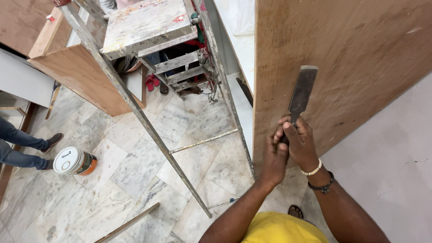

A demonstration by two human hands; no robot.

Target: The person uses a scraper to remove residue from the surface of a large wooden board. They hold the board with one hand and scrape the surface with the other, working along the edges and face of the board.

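Both hands grip a wide flat chisel (302, 92) whose dark metal blade points up against a large upright plywood panel (351, 58). My left hand (273, 158) wraps the lower part of the handle. Just above and to the right, my right hand (300, 143) closes around it; that wrist wears a white bead bracelet and a dark band. The handle is hidden inside the hands. The blade's tip rests on the panel's brown face near its left edge.
A paint-spattered metal stepladder (148, 27) stands to the left on the marble floor (148, 166). A white-lidded paint bucket (74, 161) sits near another person's legs (22, 146) at far left. A wooden cabinet (81, 74) stands behind; a wood strip (128, 223) lies on the floor.
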